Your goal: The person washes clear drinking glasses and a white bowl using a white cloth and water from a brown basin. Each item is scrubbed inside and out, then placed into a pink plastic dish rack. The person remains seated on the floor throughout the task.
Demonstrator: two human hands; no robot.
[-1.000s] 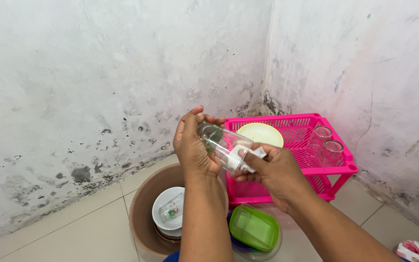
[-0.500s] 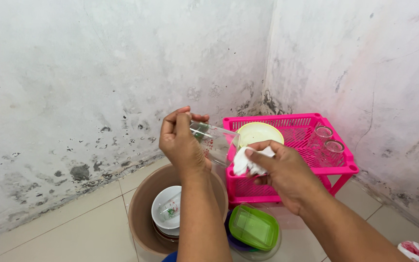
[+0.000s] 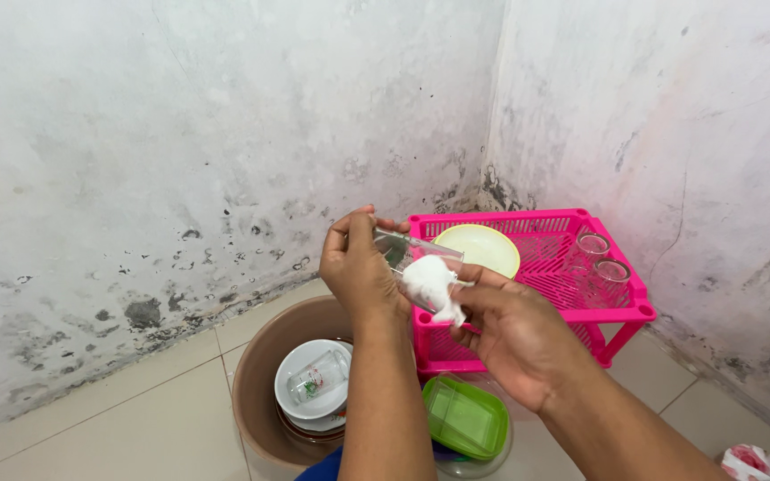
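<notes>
At the near edge, between the two forearms, a green lidded container (image 3: 464,417) lies on a clear bowl on the tiled floor (image 3: 135,428). At the far right corner of the view a red-and-white patterned cloth (image 3: 759,463) shows only in part. Just left of the green container stands a brown tub (image 3: 256,392), holding a white bowl (image 3: 300,403) with a small clear glass (image 3: 314,379) lying on its side inside it.

Above these, the right hand (image 3: 514,334) is closed around a crumpled white cloth (image 3: 431,285), thumb and fingers pinching it and pressing it against a clear drinking glass (image 3: 403,252). The left hand (image 3: 363,272) is clamped on that glass, fingers curled over its far end, holding it tilted on its side in the air over the near left corner of the rack. The cloth covers the glass's near end, so I cannot tell whether it reaches inside.

Behind the hands a bright pink slatted rack (image 3: 581,307) stands in the corner. On its top shelf lies a pale yellow plate (image 3: 483,245), and to the right two clear glasses (image 3: 601,258) stand upright, close together.

Farthest off, stained white walls (image 3: 180,134) meet in the corner, dark with mould spots near the floor.
</notes>
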